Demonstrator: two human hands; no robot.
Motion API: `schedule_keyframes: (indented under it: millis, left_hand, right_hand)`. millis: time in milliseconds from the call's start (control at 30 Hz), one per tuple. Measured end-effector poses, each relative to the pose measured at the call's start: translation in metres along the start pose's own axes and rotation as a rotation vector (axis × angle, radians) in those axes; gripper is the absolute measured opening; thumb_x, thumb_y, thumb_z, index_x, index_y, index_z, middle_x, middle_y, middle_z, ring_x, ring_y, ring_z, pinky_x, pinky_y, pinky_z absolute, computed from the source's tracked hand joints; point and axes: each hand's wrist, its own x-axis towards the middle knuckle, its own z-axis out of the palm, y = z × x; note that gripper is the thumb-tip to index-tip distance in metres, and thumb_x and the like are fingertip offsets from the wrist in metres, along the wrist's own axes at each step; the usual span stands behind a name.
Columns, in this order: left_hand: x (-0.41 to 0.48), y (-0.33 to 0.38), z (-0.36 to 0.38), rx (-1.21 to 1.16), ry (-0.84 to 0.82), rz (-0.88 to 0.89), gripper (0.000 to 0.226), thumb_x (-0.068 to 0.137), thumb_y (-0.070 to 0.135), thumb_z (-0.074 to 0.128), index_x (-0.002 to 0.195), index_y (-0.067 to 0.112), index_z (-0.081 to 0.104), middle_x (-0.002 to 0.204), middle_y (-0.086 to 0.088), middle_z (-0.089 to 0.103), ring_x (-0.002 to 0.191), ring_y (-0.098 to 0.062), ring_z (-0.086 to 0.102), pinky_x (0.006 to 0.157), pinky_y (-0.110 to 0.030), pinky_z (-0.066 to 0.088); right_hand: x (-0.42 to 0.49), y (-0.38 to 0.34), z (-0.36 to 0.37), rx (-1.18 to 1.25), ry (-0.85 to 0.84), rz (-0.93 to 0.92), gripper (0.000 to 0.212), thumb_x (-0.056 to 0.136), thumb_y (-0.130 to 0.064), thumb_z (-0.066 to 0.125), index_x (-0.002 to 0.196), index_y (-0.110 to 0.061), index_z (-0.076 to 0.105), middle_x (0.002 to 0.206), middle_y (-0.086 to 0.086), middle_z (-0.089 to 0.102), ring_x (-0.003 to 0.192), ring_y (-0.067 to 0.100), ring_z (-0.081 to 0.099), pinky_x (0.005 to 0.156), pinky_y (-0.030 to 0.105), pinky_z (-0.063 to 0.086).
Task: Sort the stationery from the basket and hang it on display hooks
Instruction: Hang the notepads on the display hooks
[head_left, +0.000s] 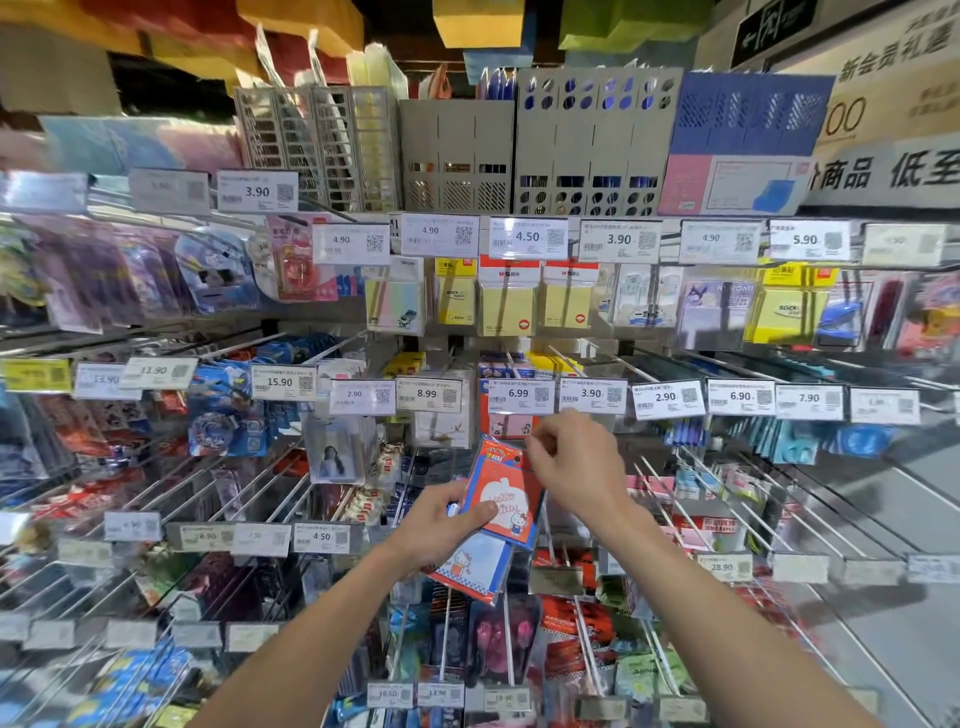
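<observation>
While the left hand (441, 525) grips two Hello Kitty note packs, its thumb across the red pack (501, 493) and the white pack (475, 566) fanned out below, the right hand (571, 467) pinches the red pack's top corner. Both packs sit just beneath the 6.99 price tag (519, 395), behind which one hanging pack (511, 426) shows.

Red packs (503, 501), perhaps notepads, in left hand (441, 525) and right hand (576, 467)
</observation>
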Motion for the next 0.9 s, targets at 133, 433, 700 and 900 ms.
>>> schedule_keyframes:
  millis: [133, 433, 700, 900]
  left_hand:
    - [0.005, 0.000, -0.005, -0.011, 0.026, 0.023, 0.021, 0.100, 0.026, 0.067, 0.115, 0.013, 0.075, 0.116, 0.001, 0.077, 0.107, -0.018, 0.073, 0.088, -0.031, 0.057]
    - [0.021, 0.011, -0.001, -0.020, 0.027, 0.062, 0.024, 0.097, 0.038, 0.068, 0.115, 0.023, 0.076, 0.121, 0.003, 0.075, 0.111, -0.020, 0.071, 0.095, -0.042, 0.056]
    - [0.032, 0.021, 0.009, -0.064, 0.081, 0.089, 0.034, 0.089, 0.047, 0.072, 0.112, 0.022, 0.075, 0.112, -0.002, 0.077, 0.105, -0.035, 0.072, 0.088, -0.053, 0.060]
    - [0.038, 0.031, 0.007, -0.094, 0.134, 0.104, 0.028, 0.091, 0.040, 0.071, 0.113, 0.023, 0.073, 0.109, 0.004, 0.078, 0.100, -0.021, 0.075, 0.083, -0.039, 0.062]
  right_hand:
    - [0.013, 0.002, -0.009, -0.224, 0.236, -0.216, 0.041, 0.079, -0.028, 0.077, 0.116, -0.016, 0.063, 0.115, 0.003, 0.061, 0.107, 0.028, 0.052, 0.074, 0.038, 0.046]
    - [0.041, 0.011, -0.028, -0.127, -0.028, -0.216, 0.028, 0.106, -0.039, 0.043, 0.125, -0.029, 0.061, 0.122, -0.007, 0.066, 0.119, 0.022, 0.055, 0.080, 0.038, 0.033]
    - [0.067, 0.003, -0.028, 0.019, -0.056, -0.059, 0.024, 0.107, -0.035, 0.039, 0.103, -0.022, 0.058, 0.098, 0.002, 0.067, 0.092, 0.029, 0.062, 0.072, 0.045, 0.053]
    - [0.070, 0.004, -0.028, 0.018, -0.077, -0.036, 0.022, 0.107, -0.038, 0.038, 0.105, -0.024, 0.056, 0.099, 0.005, 0.071, 0.090, 0.033, 0.065, 0.074, 0.047, 0.054]
